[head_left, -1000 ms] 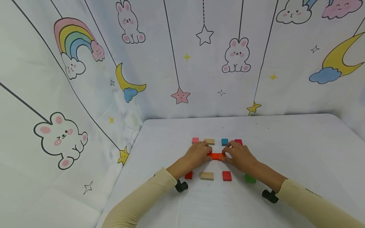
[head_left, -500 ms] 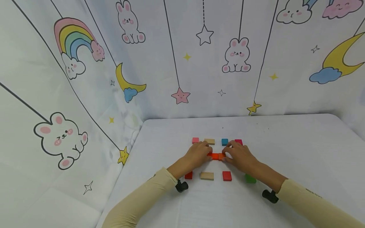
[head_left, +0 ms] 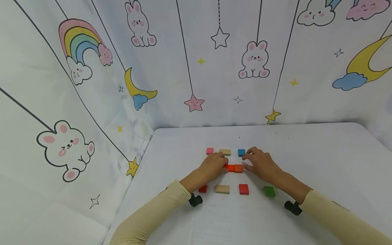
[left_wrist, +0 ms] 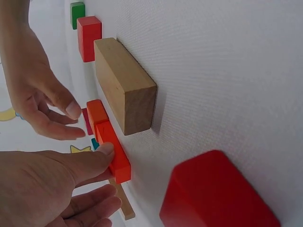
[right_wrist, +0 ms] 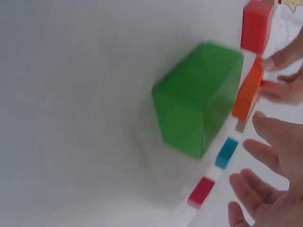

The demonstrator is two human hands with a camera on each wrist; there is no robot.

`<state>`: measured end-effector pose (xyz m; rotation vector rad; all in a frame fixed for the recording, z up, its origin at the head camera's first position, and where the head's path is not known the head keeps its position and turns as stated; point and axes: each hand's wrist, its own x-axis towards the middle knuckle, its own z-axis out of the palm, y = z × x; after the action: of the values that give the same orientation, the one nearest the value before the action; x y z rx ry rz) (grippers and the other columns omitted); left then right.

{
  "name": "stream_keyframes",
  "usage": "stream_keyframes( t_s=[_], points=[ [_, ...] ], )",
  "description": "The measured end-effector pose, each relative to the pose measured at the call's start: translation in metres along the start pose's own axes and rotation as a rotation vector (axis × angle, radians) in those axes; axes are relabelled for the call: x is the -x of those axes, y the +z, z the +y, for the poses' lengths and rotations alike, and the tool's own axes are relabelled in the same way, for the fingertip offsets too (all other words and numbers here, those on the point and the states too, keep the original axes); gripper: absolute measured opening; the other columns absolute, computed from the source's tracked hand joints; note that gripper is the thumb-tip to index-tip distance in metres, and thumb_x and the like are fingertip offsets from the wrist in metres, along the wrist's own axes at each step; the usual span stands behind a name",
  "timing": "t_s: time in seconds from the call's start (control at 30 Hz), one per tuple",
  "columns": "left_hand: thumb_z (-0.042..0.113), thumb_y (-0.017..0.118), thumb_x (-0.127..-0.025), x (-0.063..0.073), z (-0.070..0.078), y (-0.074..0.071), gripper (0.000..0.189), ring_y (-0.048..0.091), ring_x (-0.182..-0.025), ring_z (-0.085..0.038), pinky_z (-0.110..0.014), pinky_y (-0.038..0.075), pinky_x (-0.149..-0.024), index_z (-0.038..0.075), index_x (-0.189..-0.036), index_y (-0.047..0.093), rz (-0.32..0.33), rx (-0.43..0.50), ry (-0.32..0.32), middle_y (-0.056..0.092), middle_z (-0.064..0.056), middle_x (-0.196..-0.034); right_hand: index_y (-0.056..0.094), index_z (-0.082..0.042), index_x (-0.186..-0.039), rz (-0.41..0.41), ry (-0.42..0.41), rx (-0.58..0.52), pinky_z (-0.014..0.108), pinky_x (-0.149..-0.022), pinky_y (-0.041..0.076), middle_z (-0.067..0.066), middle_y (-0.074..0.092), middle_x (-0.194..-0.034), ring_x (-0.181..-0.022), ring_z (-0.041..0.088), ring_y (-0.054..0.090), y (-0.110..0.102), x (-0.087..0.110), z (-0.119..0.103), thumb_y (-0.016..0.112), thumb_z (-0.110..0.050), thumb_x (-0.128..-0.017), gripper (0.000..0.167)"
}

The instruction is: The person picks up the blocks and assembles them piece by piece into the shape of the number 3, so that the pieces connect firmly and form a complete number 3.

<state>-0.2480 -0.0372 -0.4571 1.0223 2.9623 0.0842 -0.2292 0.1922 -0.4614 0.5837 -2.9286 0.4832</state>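
Two flat blocks lie end to end on the white table, an orange-red block on the left and an orange block on the right. My left hand pinches the orange-red one between thumb and fingers, as the left wrist view shows. Just right of the orange block, my right hand hovers with its fingers spread and loosely bent, holding nothing. That hand covers a crimson block in the head view, though the right wrist view reveals it.
Behind the pair sit a pink block, a wooden block and a blue block. In front are a dark red block, another wooden block, a red block and a green block. A patterned curtain hangs behind.
My right hand has let go of the orange block and shifted a little right and away, now covering the crimson block. The left hand keeps its place on the orange-red block.
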Motion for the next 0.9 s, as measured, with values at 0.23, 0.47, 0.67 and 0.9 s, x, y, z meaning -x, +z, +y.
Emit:
stream_keyframes(
  t_s=[0.23,0.47,0.67,0.9],
  points=[
    [0.034,0.076,-0.099,0.0,0.0,0.0,0.026,0.063,-0.109,-0.016,-0.026,0.054,-0.096,0.017,-0.118,0.077,0.01,-0.005,0.01,0.069,-0.003,-0.12,0.076,-0.005,-0.122,0.04,0.037,0.051,0.063,-0.087,0.055,0.023,0.063,-0.124,-0.113,0.042,0.063,-0.012,-0.004,0.029,0.085,-0.02,-0.091,0.036],
    [0.033,0.075,-0.099,-0.001,-0.001,0.001,0.025,0.062,-0.107,-0.016,-0.027,0.053,-0.096,0.017,-0.118,0.076,-0.001,0.006,0.006,0.068,-0.002,-0.118,0.074,0.0,-0.124,0.052,0.035,0.092,0.059,-0.078,0.059,0.027,0.063,-0.12,-0.106,0.043,0.064,-0.016,-0.007,0.049,0.088,-0.018,-0.087,0.043],
    [0.033,0.076,-0.099,-0.001,-0.001,0.0,0.024,0.062,-0.106,-0.016,-0.026,0.053,-0.095,0.016,-0.116,0.077,0.003,0.012,0.006,0.068,-0.002,-0.117,0.074,0.0,-0.124,0.038,0.042,0.054,0.063,-0.081,0.058,0.028,0.062,-0.121,-0.109,0.045,0.063,-0.014,-0.01,0.059,0.086,-0.019,-0.09,0.041],
    [0.033,0.075,-0.1,0.0,0.0,-0.001,0.024,0.062,-0.105,-0.015,-0.024,0.053,-0.094,0.017,-0.117,0.076,-0.008,0.004,0.007,0.068,-0.002,-0.118,0.073,0.0,-0.124,-0.012,0.086,0.019,0.07,-0.089,0.054,0.032,0.061,-0.125,-0.116,0.05,0.061,-0.017,-0.013,0.065,0.081,-0.016,-0.093,0.037]
  ],
)
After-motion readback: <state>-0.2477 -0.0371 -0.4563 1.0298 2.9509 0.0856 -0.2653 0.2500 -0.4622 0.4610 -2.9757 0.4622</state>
